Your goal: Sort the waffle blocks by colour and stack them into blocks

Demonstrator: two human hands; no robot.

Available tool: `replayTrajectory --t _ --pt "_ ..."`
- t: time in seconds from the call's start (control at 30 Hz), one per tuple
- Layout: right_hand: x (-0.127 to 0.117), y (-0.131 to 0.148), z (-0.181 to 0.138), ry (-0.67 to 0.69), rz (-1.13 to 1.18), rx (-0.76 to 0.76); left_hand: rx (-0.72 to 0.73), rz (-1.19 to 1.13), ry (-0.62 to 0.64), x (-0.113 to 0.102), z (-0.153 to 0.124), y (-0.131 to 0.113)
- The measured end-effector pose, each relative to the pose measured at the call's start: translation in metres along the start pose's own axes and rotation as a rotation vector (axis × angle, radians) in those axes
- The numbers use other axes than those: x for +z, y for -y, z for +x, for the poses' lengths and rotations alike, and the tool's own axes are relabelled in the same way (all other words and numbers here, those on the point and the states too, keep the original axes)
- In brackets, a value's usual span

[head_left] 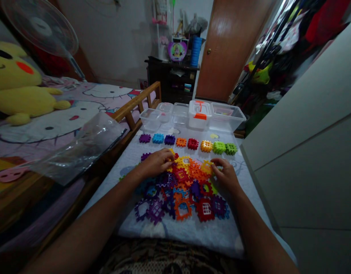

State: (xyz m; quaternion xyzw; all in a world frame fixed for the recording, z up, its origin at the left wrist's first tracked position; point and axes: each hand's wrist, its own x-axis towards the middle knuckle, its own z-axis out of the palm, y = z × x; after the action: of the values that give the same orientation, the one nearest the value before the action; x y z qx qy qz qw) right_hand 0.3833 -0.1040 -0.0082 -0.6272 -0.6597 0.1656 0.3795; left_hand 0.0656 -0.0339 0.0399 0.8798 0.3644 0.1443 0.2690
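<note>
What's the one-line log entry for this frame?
left hand: on block pile | right hand: on pile's right edge | sorted row: behind pile | clear tubs: beyond row

Dim room, light low. Pale wall (118,42) at back, brown wooden door (229,45) shut, round knob on its left edge. Dark cabinet (172,78) beside the door, cluttered top: blue cylinder, purple toy clock. Bed (86,110) on the left with cartoon-cat sheet, wooden footboard (135,104). Yellow plush toy (18,87) on the bed, standing fan (41,26) above it. Clothes rack (281,42) right of door, hung full. Big grey-white panel (312,125) along the right.
</note>
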Motion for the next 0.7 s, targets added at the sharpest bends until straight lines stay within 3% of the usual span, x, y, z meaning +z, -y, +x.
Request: replayTrajectory --t 0.2,0.4,0.7 --pt "0.000 -0.003 -0.001 0.031 -0.195 -0.127 -0.027 -0.006 -0.102 -0.001 0.003 0.002" --pt "-0.001 -0.003 -0.003 0.218 -0.250 -0.164 0.030 0.113 0.019 0.004 0.013 0.008" --pt "-0.001 -0.005 -0.004 0.222 -0.271 -0.154 -0.029 0.178 0.015 0.009 0.017 0.002"
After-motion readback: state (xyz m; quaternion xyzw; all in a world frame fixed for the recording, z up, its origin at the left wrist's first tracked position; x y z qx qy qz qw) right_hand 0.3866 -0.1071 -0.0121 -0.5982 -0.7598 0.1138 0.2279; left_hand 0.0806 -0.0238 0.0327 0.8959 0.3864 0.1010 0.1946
